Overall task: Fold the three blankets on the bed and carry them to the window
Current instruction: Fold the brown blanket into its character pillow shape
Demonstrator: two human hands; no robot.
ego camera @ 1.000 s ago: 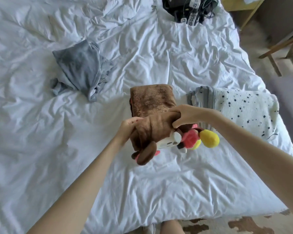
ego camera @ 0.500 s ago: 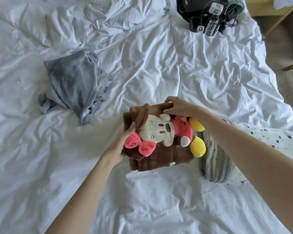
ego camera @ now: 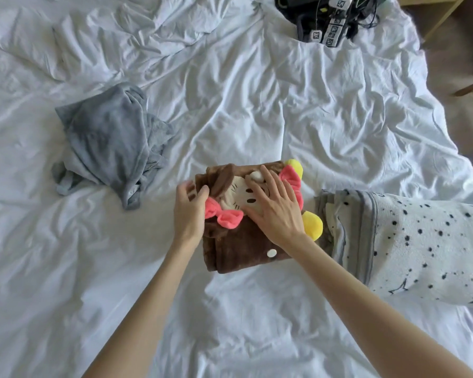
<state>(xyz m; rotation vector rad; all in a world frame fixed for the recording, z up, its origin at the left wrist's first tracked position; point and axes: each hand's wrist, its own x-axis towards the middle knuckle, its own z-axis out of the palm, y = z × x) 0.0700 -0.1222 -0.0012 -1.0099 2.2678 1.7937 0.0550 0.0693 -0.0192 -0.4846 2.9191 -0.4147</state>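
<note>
Brown plush blanket (ego camera: 238, 249): folded; our right hand (ego camera: 273, 211) presses it flat, left hand (ego camera: 189, 211), loose-fingered, touches its edge. Next, likely: crumpled grey blanket (ego camera: 107, 143).

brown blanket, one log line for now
brown blanket folded | left hand touching side | right hand flat on top | grey blanket crumpled

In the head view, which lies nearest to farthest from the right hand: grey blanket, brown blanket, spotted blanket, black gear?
1. brown blanket, pressed under the right hand
2. spotted blanket, just to the right
3. grey blanket, off to the left
4. black gear, at the bed's far edge
</note>
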